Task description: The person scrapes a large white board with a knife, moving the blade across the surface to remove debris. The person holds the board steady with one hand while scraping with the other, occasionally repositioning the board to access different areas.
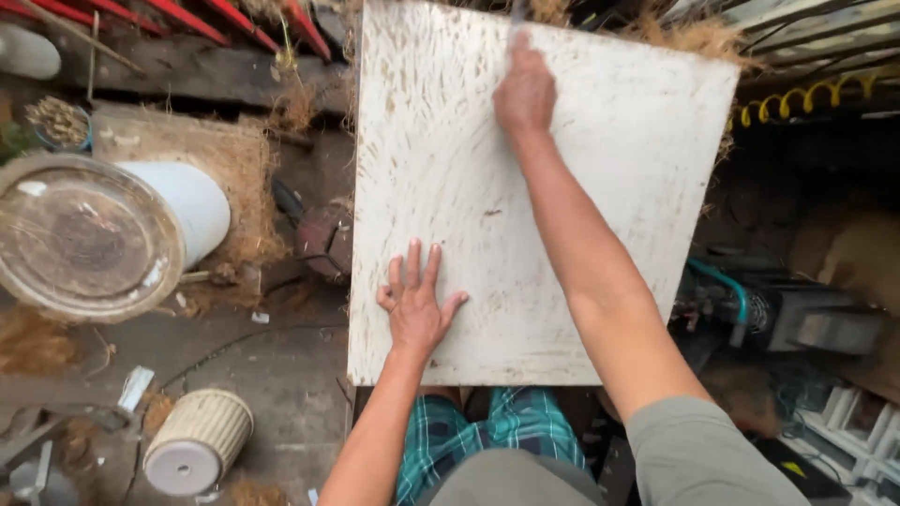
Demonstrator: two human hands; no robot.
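Across the person's lap lies a square white board with a scratched, scored surface (525, 244), its near edge over the green-checked shorts (487, 436) and its far edge raised toward the clutter beyond. Curved brown scratch marks and bits of fibre cover its face.

The left hand (417, 305) rests palm-down near the board's lower left, fingers (412, 262) spread and released; it grasps nothing. Judged from the flat palm, it serves to steady the board against sliding.

The right hand (525, 89) reaches to the far edge with the arm fully extended. Its fingers appear clenched around a thin dark tool (518, 14) that projects past them; the tool's kind cannot be told, as most of it is hidden.

Left of the left-hand fingers, a white plastic drum lying on its side with a clear round lid (94, 234) sits against a heap of brown coir-like fibre (234, 169). Nearer, a small ribbed cream container (197, 440) lies on the grey concrete floor (281, 365). Right of the right forearm stands a dark machine with a teal hose (750, 300), and beyond it hangs a yellow coiled hose (806, 94). Red slats (187, 14) cross the far upper left.
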